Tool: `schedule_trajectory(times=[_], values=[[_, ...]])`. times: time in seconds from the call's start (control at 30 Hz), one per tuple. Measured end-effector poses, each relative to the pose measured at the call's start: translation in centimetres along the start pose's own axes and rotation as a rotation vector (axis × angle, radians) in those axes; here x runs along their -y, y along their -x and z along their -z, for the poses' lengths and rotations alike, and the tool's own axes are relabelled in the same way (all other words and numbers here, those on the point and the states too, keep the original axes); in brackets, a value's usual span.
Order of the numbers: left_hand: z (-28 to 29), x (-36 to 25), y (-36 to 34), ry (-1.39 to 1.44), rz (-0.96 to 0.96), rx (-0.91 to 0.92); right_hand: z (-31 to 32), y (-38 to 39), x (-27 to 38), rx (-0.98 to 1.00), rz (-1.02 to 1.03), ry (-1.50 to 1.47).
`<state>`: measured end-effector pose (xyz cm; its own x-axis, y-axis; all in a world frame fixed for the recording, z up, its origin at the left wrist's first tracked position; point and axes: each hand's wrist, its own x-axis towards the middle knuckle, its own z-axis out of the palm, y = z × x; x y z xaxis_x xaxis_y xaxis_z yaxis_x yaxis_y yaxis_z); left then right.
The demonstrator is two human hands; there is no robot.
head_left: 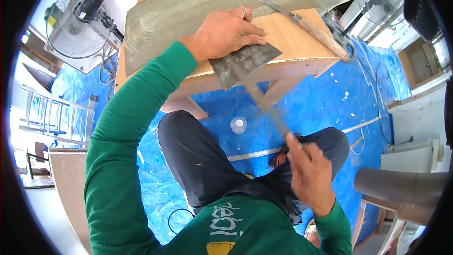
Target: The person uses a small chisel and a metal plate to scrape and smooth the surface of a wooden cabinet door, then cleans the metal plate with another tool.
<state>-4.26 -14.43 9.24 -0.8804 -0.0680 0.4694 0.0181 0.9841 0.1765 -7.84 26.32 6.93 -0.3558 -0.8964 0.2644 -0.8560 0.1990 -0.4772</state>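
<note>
My left hand (226,33) presses on a small dark, mottled square sheet (250,61) at the front edge of a wooden board (311,19), fingers curled over it with the sheet's corner jutting past the edge. My right hand (306,170) grips a long, narrow tool (264,101), blurred by motion, whose far end reaches the sheet's edge. A knife-like tool with a wooden handle (321,38) lies to the right on the board. Behind my left hand lies a large greyish-beige sheet (165,19) with streaks on its surface.
Fans (75,23) (380,0) stand at both sides with cables. A blue floor sheet (302,99) carries a round translucent object (238,125) between my knees. A metal ladder (56,113) is at left; a grey cylinder (401,186) and panels are at right.
</note>
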Motion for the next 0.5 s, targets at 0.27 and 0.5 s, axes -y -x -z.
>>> schedule_trajectory(times=[0.27,0.5], values=[[-0.3,0.4,0.0,0.038,-0.016,-0.054,-0.5,-0.9,0.1,-0.012,-0.024,0.034],[-0.8,0.8,0.3,0.059,-0.027,-0.077,-1.1,-1.0,0.0,-0.023,-0.009,0.038]])
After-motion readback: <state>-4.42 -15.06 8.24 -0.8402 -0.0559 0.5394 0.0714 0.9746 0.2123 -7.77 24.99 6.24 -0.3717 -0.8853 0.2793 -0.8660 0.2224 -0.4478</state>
